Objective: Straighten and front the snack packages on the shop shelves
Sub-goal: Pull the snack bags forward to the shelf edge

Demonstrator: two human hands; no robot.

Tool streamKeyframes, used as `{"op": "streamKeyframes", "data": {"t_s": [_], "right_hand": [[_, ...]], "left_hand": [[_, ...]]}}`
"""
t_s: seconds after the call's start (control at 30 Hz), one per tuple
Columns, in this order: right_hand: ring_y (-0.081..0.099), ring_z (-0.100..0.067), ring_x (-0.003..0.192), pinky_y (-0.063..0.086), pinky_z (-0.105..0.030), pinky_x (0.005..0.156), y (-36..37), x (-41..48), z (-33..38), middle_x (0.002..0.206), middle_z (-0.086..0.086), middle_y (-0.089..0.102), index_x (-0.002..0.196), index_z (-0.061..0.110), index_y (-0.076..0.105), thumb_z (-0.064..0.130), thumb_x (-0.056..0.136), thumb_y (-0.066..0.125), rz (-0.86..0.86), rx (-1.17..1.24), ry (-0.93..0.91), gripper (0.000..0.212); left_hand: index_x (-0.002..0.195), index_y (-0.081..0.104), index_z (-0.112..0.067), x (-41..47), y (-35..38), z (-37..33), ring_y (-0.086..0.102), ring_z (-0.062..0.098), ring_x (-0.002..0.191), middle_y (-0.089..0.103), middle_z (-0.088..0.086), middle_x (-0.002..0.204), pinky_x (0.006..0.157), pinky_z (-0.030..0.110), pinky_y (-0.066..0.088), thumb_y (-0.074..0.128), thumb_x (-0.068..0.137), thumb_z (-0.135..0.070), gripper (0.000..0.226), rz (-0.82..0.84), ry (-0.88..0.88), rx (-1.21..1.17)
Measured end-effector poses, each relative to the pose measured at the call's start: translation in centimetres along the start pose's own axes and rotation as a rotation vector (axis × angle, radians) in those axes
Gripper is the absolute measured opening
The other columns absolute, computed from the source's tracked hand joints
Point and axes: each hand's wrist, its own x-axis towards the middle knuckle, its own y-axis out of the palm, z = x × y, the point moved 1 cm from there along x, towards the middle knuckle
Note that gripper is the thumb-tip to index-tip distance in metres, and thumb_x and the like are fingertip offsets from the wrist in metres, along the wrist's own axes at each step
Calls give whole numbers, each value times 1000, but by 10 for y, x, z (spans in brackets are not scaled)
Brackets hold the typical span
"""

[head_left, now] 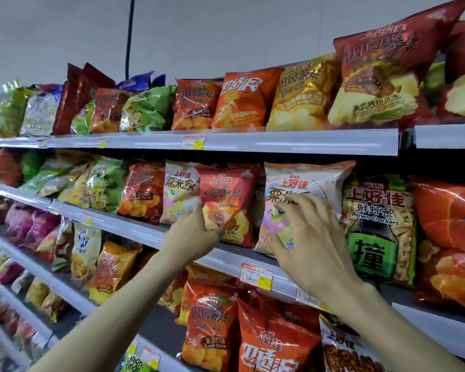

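Snack bags fill the shelves; at frame centre, on the second shelf [151,234], the left hand [196,234] pinches a red bag [230,200] at its lower left. Right hand [304,237], fingers spread apart, rests against the white bag [306,183] beside it.

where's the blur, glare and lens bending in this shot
Head view: the foil snack bags at far left smear into blur; the glossy red chip bag pinched by the left hand shows glare streaks; the grey shelf rail bows and the big dark-red bag at top right stretches with wide-angle distortion; the right hand stays fairly sharp.
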Motion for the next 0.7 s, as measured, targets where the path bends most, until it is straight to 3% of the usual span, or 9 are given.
{"op": "streamKeyframes", "data": {"t_s": [0.17,0.27,0.33,0.43,0.5,0.6,0.7], "right_hand": [[37,-27,140,38,-46,113,12,-11,-6,155,-1,37,131,27,60,35,86,76,-80,-28,182,48],[33,-32,142,41,-51,112,21,-14,-9,158,-5,27,141,22,49,37,81,84,-179,0,341,71],[30,-31,144,41,-54,113,28,-16,-8,159,-2,22,148,22,40,41,78,87,-214,51,449,87],[29,-27,149,36,-51,120,38,-23,-4,160,4,18,154,26,28,48,74,89,-238,179,565,103],[35,-24,148,37,-47,119,40,-29,0,161,5,23,158,30,19,58,71,86,-225,253,644,114],[55,-20,129,48,-42,107,37,-27,5,149,4,49,160,34,13,63,63,87,-169,313,741,126],[58,-15,113,42,-29,94,30,-20,9,128,10,57,160,28,18,48,65,93,-128,343,787,123]], "left_hand": [[145,38,-11,49,19,25,61,38,120,60,13,135,100,51,52,79,79,-65,95,4,-24,-205],[134,51,-14,77,24,41,67,27,112,68,3,124,96,44,54,92,64,-63,95,58,-14,-398],[126,60,-21,96,31,54,73,17,99,76,-5,111,91,43,60,93,48,-77,101,113,-11,-490],[121,64,-23,120,42,67,78,17,91,80,-4,104,85,45,65,93,29,-82,113,161,-1,-676],[120,63,-21,112,33,59,78,17,92,80,-4,104,86,44,65,99,37,-70,103,178,21,-746],[113,67,-18,105,29,57,80,21,87,82,0,98,82,46,66,102,62,-37,65,245,107,-820],[122,68,-24,113,36,65,78,17,99,80,-6,109,94,47,62,104,46,-60,92,203,164,-824]]}}
